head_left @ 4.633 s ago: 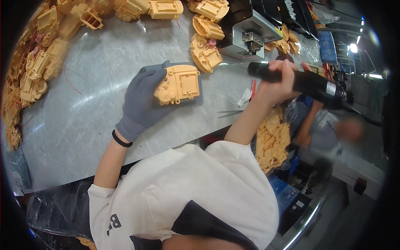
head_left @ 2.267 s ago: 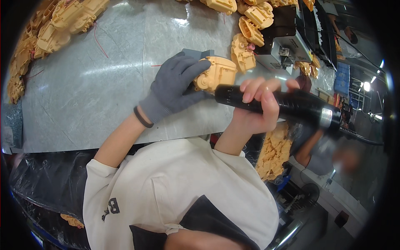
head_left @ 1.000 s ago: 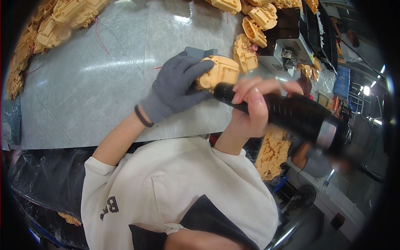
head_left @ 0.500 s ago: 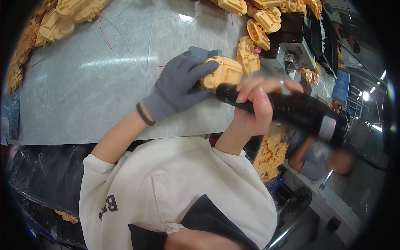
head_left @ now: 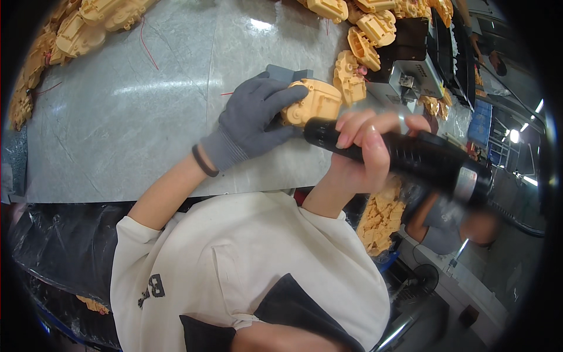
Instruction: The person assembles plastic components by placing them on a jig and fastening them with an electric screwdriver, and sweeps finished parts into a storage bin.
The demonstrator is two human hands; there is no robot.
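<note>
Wearing a grey glove, my left hand [head_left: 253, 114] is closed round the left side of a yellow plastic housing [head_left: 319, 101]. A grey block [head_left: 287, 74] shows just behind it, partly covered by the hand and the housing. Bare fingers of my right hand [head_left: 366, 144] wrap round a black electric screwdriver [head_left: 419, 158], which lies nearly level with a cord at its rear end. Its front end meets or nearly meets the housing's lower edge; the tip itself is hidden.
Yellow housings are heaped at the far left [head_left: 76, 35] and far right [head_left: 375, 26]. One housing [head_left: 350, 79] lies just right of the held one. Beyond it stands a metal-and-black machine [head_left: 410, 73]. A box of yellow parts [head_left: 381, 217] is by my right elbow. Another person [head_left: 451, 226] sits at right.
My right hand and the screwdriver have shifted very slightly to the right and down. The left hand and the housing stay in place.
</note>
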